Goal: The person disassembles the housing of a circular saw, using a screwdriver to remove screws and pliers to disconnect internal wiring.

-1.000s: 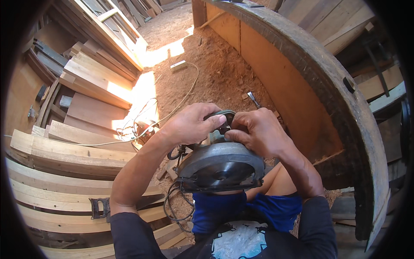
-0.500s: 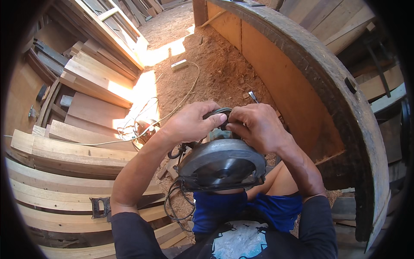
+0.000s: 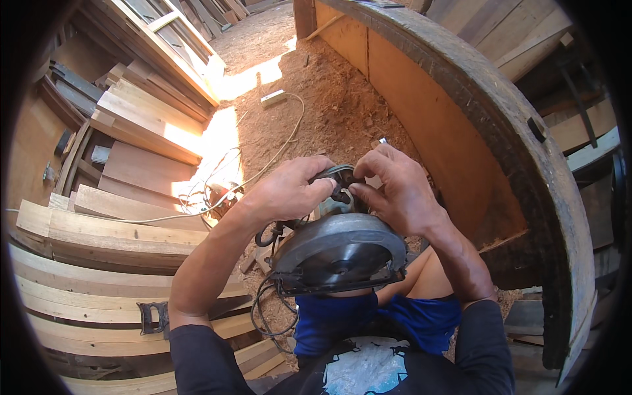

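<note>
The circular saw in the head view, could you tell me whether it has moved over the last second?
No. The circular saw sits in the same spot beside the curved wooden wall, held by the left hand and right hand.

dull metal saw guard [image 3: 339, 253], rough wood planks [image 3: 99, 227]

Place: woodworking yard or carpentry workshop.
Evidence: stacked planks [image 3: 99, 230], sawdust-covered floor [image 3: 329, 112], circular saw [image 3: 339, 253], curved timber frame [image 3: 500, 125].

Grey metal saw [image 3: 339, 253] with a black handle, blue shorts [image 3: 368, 319], pale yellow planks [image 3: 99, 230] at left, reddish-brown sawdust floor [image 3: 329, 112] at upper centre
</note>
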The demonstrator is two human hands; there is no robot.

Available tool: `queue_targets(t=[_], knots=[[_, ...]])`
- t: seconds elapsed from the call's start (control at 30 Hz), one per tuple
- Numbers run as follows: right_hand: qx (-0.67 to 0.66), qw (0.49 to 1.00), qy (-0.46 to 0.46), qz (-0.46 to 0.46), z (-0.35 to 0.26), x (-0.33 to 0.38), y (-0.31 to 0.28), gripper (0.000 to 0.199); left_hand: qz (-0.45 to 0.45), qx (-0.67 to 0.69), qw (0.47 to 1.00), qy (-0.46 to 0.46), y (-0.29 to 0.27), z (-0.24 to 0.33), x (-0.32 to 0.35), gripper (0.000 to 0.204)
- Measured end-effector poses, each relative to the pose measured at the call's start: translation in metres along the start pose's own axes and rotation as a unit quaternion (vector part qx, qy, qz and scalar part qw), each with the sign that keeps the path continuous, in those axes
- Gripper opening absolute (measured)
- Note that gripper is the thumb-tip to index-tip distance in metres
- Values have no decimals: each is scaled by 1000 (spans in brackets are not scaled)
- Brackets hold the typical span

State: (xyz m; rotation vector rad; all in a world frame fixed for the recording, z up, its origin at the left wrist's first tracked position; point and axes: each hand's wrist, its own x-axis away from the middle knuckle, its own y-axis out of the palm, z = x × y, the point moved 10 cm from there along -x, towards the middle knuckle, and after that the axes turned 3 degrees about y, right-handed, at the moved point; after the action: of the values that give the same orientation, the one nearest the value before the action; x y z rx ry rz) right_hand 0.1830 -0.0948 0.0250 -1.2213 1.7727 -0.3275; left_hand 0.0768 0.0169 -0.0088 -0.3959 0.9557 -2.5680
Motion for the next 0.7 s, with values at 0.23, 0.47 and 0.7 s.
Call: queue_targets(t=[0.23,0.47,0.7], knots=[[-87,987,111,-76,17,7,11,18,-14,-16,1000,11,2,3,1,35],[89,968,135,-192,5,-7,18,26,-38,10,999,-21,6,-4,-2,35],[-16,988,71,-135,10,-17,3,26,-36,1,999,-21,4,-11,-13,39]])
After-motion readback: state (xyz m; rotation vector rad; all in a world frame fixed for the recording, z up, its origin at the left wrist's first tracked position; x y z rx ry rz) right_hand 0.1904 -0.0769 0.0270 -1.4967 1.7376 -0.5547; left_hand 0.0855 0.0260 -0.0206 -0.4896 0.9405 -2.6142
